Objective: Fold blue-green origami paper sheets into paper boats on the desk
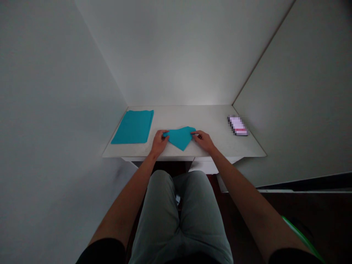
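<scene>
A folded sheet of teal paper [180,137] lies near the front of the white desk, with one corner pointing toward me. My left hand [160,141] pinches its left end between thumb and fingers. At the opposite end, my right hand [202,140] has thumb and fingertips closed on the paper's right edge. Part of each end is hidden under the fingers. To the left of my left hand rests a flat stack of teal sheets [133,127], its edges slightly uneven.
A phone [238,125], its screen blurred out, lies at the right side of the white desk [176,113]. Walls enclose the desk at the left, back and right. A drawer [204,167] sits beneath the desktop, just above my knees.
</scene>
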`<state>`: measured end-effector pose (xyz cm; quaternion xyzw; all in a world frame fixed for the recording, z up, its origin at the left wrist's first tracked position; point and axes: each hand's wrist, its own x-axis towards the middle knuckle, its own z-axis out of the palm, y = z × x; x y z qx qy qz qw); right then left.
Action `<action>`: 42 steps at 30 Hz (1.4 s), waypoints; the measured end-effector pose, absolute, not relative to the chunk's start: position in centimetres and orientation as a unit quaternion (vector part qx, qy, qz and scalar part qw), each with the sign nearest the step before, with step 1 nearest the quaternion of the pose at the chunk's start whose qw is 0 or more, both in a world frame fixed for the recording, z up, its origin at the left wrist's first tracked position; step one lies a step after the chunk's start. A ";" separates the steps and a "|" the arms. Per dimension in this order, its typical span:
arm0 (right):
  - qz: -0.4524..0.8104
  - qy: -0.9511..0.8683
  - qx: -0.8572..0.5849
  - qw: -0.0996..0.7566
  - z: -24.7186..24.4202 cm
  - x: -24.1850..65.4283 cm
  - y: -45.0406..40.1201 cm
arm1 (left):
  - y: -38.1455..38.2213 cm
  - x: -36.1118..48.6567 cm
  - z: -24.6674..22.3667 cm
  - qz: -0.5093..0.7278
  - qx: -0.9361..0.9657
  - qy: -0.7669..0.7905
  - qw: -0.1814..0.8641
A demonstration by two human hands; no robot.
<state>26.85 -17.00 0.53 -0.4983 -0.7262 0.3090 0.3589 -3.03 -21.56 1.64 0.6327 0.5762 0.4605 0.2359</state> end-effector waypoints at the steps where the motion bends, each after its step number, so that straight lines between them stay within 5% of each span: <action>1: 0.313 -0.723 -0.497 0.362 0.6 26.8 -17.0 | -21.6 -3.1 1.6 0.464 0.630 0.578 0.231; 16: 0.397 -0.623 -0.465 0.488 -0.5 27.4 -15.9 | -20.1 -4.5 -1.0 0.580 0.510 0.524 0.359; 42: 0.467 -0.619 -0.417 0.475 1.5 26.9 -17.2 | -21.1 -4.0 0.0 0.509 0.624 0.496 0.325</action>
